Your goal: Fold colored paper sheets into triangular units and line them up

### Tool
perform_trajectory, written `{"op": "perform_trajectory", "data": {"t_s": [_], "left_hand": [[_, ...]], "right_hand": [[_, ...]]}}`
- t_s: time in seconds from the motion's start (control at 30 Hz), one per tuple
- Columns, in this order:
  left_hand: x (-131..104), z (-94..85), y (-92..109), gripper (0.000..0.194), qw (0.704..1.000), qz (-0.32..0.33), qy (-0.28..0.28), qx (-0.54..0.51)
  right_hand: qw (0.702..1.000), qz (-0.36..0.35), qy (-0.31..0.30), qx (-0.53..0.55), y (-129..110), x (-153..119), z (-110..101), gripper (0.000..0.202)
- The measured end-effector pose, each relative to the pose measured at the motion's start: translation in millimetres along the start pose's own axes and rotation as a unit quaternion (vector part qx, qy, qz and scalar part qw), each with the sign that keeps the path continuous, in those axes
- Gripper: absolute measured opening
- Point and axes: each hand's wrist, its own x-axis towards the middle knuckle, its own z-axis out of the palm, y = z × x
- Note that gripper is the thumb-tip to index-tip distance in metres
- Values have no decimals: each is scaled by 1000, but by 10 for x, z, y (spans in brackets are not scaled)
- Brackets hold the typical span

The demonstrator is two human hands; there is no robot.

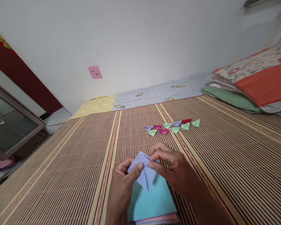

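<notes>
A lavender sheet of origami paper, folded to a diamond with a slit down its lower half, is held between both hands. My left hand grips its left side, thumb pressed on the front face. On the upper right edge, the thumb and fingers of my right hand pinch a folded layer. Beneath the hands lies a stack of coloured paper with a turquoise sheet on top. Beyond them, several small folded paper pieces in green, pink, lavender and red sit in two rows.
A striped mat covers the bed. Folded bedding in orange, floral and green is piled at the right. A pink note sticks to the white wall behind. At the left stands a glass-fronted cabinet.
</notes>
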Motion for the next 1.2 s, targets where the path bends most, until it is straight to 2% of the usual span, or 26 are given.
{"op": "perform_trajectory", "data": {"t_s": [0.17, 0.33, 0.5, 0.6, 0.8, 1.0, 1.2], "left_hand": [[-46, 82, 80, 26, 997, 14, 0, 71], [-85, 126, 102, 30, 995, 40, 10, 91], [-111, 97, 107, 32, 989, 44, -42, 136], [-116, 109, 115, 33, 986, 56, -58, 148], [-91, 184, 140, 26, 992, 62, -6, 114], [-108, 202, 169, 27, 989, 75, 25, 129], [-125, 188, 120, 29, 988, 83, 54, 123]], "right_hand": [[999, 8, 16, -30, 1, 5, 8, 23], [999, 7, 34, -33, 21, 2, 36, 23], [1000, 16, 17, 15, 27, 6, 64, 13], [999, 11, 26, 27, 26, 2, 77, 17], [996, 17, 87, 16, 23, 7, 111, 25], [996, 33, 74, 23, -15, -6, 131, 24], [995, 20, 92, -31, -71, -35, 172, 28]]}}
